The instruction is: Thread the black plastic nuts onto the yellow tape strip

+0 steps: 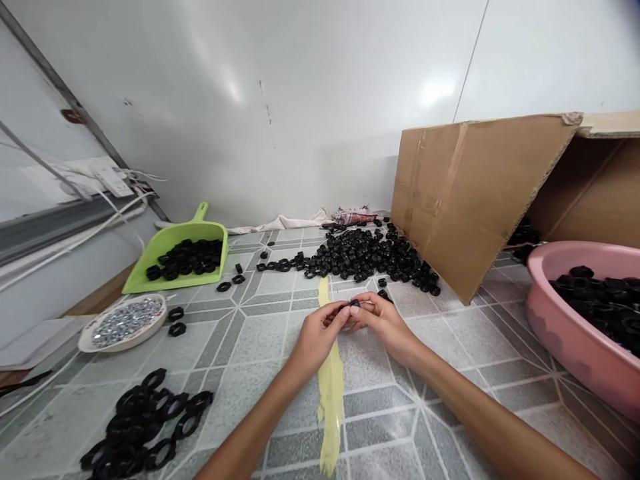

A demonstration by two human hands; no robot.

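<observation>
Both hands meet over the middle of the patterned table surface, just in front of a wide pile of small black plastic rings [360, 253]. Between the fingertips is a black ring-like part [355, 303], mostly covered by the fingers. My left hand [320, 330] pinches it from the left. From the right, my right hand [383, 323] closes thumb and fingers on the same part. Beneath the hands runs a strip of yellow tape [330, 400] stuck to the surface. A few loose black rings [384, 294] lie just beyond my right hand.
At left, a green dustpan [223, 257] holds black rings, and a white dish [163, 317] holds small shiny metal pieces. Larger black rings [135, 427] are heaped at front left. A cardboard box [450, 193] and a pink basin [545, 300] of black parts stand at right.
</observation>
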